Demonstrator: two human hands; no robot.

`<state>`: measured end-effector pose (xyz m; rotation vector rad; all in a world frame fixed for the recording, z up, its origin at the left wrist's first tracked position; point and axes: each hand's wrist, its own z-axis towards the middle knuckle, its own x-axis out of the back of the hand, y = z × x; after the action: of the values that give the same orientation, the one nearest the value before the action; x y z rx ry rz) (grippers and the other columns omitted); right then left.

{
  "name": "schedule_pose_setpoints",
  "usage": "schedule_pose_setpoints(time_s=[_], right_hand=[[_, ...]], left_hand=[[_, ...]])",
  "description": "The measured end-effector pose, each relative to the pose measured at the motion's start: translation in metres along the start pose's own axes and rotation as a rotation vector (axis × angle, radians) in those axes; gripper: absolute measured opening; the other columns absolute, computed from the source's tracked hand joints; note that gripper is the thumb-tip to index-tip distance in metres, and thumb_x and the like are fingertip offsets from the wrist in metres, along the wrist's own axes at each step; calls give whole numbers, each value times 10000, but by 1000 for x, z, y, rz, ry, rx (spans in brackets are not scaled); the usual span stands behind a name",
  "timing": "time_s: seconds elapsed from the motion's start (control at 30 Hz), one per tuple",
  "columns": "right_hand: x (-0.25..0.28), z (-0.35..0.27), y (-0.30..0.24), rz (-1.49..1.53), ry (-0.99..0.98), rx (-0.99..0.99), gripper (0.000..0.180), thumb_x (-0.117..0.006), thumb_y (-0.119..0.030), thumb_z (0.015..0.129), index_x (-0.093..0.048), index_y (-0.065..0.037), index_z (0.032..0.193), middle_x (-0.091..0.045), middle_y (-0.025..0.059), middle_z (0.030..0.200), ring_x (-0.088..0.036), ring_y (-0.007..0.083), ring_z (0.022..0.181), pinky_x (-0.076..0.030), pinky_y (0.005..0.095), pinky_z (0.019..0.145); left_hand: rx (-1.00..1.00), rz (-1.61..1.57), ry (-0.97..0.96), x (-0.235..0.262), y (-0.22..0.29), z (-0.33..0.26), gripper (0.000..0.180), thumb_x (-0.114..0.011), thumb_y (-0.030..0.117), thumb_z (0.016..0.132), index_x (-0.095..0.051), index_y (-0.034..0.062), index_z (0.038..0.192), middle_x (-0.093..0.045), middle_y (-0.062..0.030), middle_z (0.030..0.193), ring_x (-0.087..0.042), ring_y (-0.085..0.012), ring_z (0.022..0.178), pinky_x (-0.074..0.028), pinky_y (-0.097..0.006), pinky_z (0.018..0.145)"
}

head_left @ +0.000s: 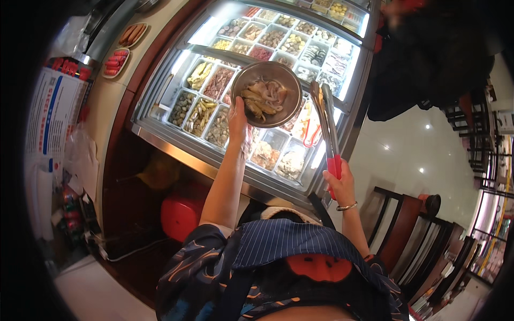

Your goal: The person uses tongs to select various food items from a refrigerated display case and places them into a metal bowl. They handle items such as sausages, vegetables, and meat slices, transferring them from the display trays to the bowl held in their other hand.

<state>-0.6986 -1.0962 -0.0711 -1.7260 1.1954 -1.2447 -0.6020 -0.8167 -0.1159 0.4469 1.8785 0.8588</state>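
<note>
My left hand grips the near left rim of a round metal bowl, raised above a lit display case. In the bowl lie pale pieces of raw meat and yellowish pieces like chicken feet. My right hand, with a bracelet at the wrist, is closed round the red handles of metal tongs. The tongs point up and away, right of the bowl and apart from it. Below both hands, the display case holds rows of clear tubs with meats, shellfish and other foods.
Left of the case, a counter carries two small plates of sausages and red-wrapped items. Under it stands a red stool. At the right are wooden chairs on a shiny floor. A person in dark clothes stands at the far right.
</note>
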Motion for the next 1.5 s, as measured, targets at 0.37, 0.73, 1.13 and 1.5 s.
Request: schedule_pose_setpoints(time_s=[0.37,0.73,1.13,1.5], right_hand=[[146,0,50,-245,-227,103,540,-676,-258,679,-454,-46,1123,-598,129,945,-607,206,740,-470,291,660],[207,33,49,-124,-296,131,537,-666,-268,689,-443,-59,1131,-604,119,877,-604,220,742,-471,306,661],[202,143,6,-294,-459,161,545,-662,-303,695,-441,-58,1129,-601,142,902,-604,266,786,-475,318,691],[175,233,-28,-33,-575,100,504,-646,-279,725,-438,-42,1118,-575,86,776,-512,102,466,-430,226,436]], left_hand=[[-15,-58,196,-52,-97,-91,463,-426,357,890,-391,13,1198,-489,-119,1166,-511,-219,1038,-462,-331,818],[-13,-27,337,-83,-118,-143,450,-410,368,891,-392,29,1186,-506,-115,1131,-543,-239,991,-495,-362,768],[-154,-160,442,-101,-138,-77,524,-434,374,883,-329,18,1252,-417,-121,1242,-458,-253,1104,-429,-385,883],[-106,-129,472,-131,-140,-29,570,-483,410,852,-338,33,1254,-426,-92,1233,-455,-201,1107,-423,-333,876]])
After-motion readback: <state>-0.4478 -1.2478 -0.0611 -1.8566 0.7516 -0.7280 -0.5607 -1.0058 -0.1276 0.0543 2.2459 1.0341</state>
